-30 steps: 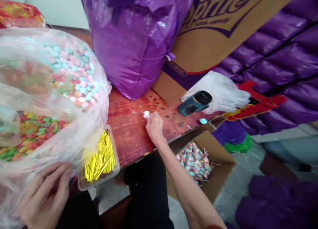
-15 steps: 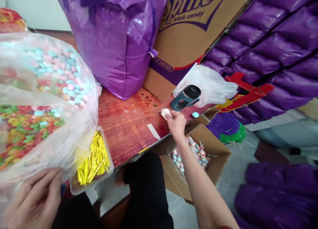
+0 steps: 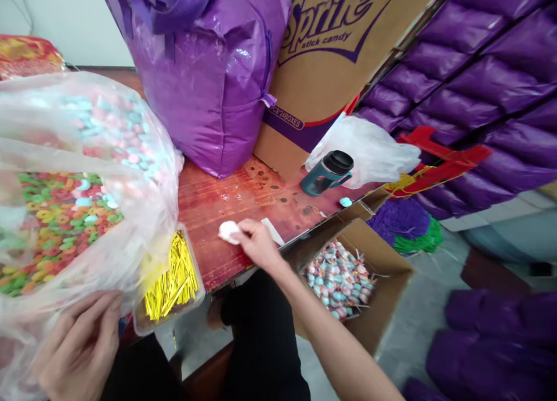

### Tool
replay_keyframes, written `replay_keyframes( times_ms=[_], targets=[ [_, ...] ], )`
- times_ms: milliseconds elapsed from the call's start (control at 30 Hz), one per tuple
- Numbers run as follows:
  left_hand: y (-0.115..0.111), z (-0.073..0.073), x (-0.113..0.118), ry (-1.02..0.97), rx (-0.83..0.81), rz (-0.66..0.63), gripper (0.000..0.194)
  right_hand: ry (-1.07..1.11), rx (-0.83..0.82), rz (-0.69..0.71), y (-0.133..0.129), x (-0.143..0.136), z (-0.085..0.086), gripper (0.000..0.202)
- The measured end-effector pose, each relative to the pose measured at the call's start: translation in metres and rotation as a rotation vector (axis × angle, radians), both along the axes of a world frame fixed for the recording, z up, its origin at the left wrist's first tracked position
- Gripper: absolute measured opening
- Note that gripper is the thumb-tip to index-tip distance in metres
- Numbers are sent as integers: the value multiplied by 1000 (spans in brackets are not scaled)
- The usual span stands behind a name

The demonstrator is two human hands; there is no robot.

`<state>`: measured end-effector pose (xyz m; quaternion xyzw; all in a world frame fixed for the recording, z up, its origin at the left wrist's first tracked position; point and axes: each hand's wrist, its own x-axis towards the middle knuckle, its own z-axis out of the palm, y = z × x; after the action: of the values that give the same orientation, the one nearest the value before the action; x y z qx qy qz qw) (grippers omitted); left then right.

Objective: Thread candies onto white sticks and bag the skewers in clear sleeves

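My right hand [image 3: 257, 243] is closed on a small crumpled white wad, which looks like a tissue [image 3: 228, 231], low over the red-brown tabletop [image 3: 204, 201]. My left hand [image 3: 82, 337] has its fingers curled together at the lower edge of a large clear plastic bag [image 3: 143, 209], seemingly pinching its film. Pink and blue candies and colourful ring-shaped pieces show through the bag. Between the hands, a clear plastic tub [image 3: 201, 285] of gold twist ties [image 3: 174, 282] sits at the table's near edge, partly under the bag.
A purple bag [image 3: 204, 99] and a brown carton [image 3: 322, 82] stand at the back. A dark teal tumbler [image 3: 319, 177], a white plastic bag [image 3: 365, 148] and a blue candy [image 3: 346, 202] are at the right. Below, an open box [image 3: 387, 291] contains wrapped candies [image 3: 337, 279].
My right hand has moved left across the tabletop with the white tissue, away from the tumbler. My left hand stays at the plastic bag. The view has shifted slightly.
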<state>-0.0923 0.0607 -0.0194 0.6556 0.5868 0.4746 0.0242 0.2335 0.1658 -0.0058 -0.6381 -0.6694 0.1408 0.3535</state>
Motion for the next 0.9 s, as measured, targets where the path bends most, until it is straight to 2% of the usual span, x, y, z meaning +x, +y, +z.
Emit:
replay_keyframes(
  times_ms=[100,167,200,267,433,500,533,600,700,767,833,900],
  targets=[
    [4,13,10,49,38,97,12,-16,39,-211,17,53,2,20],
    [5,16,14,49,28,98,10,-37,43,-280,22,69,-2,19],
    [5,16,14,48,40,103,9,-46,42,-287,20,68,-5,19],
    [5,14,13,54,58,113,10,-56,36,-252,9,48,-10,19],
    [5,11,9,97,31,99,10,-21,24,-33,-30,-41,-14,23],
    [5,13,9,86,47,89,10,14,2,94,-36,-53,-12,25],
    [5,13,9,87,50,84,11,29,-11,130,-35,-49,-11,26],
    [4,14,10,97,42,79,11,42,-31,88,-26,-21,-8,24],
    [4,15,12,86,31,93,9,23,-19,-195,1,41,-4,22],
    [4,14,11,71,39,91,8,-14,-10,-285,19,68,-3,24],
    [4,12,11,74,44,83,8,-44,-5,-289,28,65,-6,22],
    [4,10,10,92,38,74,10,-54,-7,-211,25,35,-12,20]
  ],
)
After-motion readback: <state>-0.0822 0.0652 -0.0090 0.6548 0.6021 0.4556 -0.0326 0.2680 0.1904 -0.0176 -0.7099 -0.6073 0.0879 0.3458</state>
